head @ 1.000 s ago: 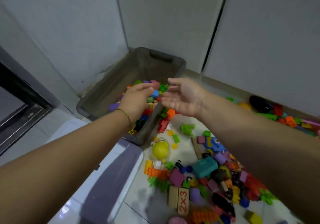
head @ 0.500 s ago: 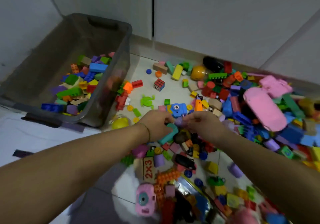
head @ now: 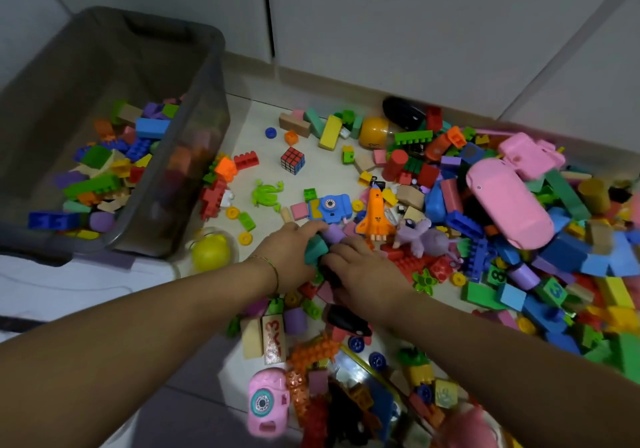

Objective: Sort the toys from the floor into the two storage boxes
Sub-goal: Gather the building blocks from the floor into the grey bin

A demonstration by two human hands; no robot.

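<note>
1. On the pale floor (head: 322,177), in front of white cupboard doors (head: 381,15), a heap of toys (head: 540,274) spreads from the middle to the right edge, thickest at the right.
2. At the left stands 1 grey storage box (head: 204,77), its near wall see-through. Coloured bricks (head: 104,174) cover its bottom.
3. Both bare forearms reach in from below and meet at the near edge of the heap.
4. The left hand (head: 289,257), a thin bracelet (head: 272,269) on its wrist, has its fingers curled round a teal block (head: 316,248), which lies low among the toys between the 2 hands.
5. The right hand (head: 367,274) lies palm down on the toys just beside that block, fingers bent over them. I cannot tell whether it grips anything.
6. Just beyond the hands are a blue toy camera (head: 329,207), an orange rocket (head: 374,215) and a purple animal figure (head: 427,238).
7. A green frog (head: 266,193) and a puzzle cube (head: 293,160) lie apart on open floor between box and heap.
8. A yellow ball (head: 210,252) sits by the box's near corner.
9. A pink car (head: 509,205) tops the heap at the right, and a pink toy camera (head: 268,402) lies near the bottom edge.
</note>
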